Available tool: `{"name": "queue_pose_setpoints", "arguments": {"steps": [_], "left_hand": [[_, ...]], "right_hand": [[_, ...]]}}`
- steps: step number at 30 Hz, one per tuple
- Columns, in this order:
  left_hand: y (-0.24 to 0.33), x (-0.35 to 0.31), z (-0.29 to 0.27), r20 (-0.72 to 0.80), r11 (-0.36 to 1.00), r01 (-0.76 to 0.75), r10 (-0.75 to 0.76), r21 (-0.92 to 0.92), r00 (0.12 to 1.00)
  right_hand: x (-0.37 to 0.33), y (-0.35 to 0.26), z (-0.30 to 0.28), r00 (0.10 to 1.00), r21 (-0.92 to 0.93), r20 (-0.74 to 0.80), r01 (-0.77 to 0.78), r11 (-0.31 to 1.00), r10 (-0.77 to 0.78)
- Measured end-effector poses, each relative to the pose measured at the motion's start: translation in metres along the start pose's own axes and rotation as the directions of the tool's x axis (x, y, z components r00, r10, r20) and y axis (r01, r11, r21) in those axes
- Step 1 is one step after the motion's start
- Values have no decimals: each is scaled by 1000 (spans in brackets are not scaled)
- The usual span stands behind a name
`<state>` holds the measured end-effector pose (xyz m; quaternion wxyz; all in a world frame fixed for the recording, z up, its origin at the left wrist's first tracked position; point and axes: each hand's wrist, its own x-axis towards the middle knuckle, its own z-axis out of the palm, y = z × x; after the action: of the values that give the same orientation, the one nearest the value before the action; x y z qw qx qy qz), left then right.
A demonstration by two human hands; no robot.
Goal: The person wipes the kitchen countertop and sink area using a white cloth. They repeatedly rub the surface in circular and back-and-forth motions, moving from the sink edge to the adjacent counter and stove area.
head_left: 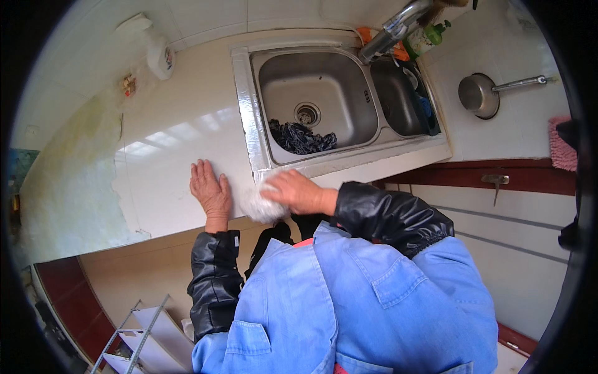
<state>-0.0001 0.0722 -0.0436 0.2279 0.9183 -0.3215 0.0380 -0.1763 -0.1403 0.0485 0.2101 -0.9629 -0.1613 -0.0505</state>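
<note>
Gripping a blurred white wad (263,207), the right hand (298,190) bends its fingers over it at the front edge of the desk (162,193), just beside the near left corner of the sink (339,78); the left hand (210,188) lies flat and open on the surface, holding nothing; whether the wad is cloth or scourer, we cannot tell; the step looks to us like wiping, and we judge it goes best with even pressure, short overlapping strokes and the wad folded over the lip; along the silver strip (250,124) we would ease off, lest its border lift; the flat palm can serve us as a brace, clear of the stroke; a dark cloth (299,138) lies bunched near the drain (307,114).
</note>
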Motion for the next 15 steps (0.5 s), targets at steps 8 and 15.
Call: {"name": "queue_pose_setpoints", "arguments": {"steps": [8, 15], "left_hand": [[0, -13, -10, 55, 986, -13, 4, 165, 998], [-17, -14, -18, 32, 999, 36, -36, 6, 999]], "right_hand": [[22, 7, 14, 978, -22, -93, -189, 982, 186], [82, 11, 23, 967, -4, -1, -255, 967, 255]]}}
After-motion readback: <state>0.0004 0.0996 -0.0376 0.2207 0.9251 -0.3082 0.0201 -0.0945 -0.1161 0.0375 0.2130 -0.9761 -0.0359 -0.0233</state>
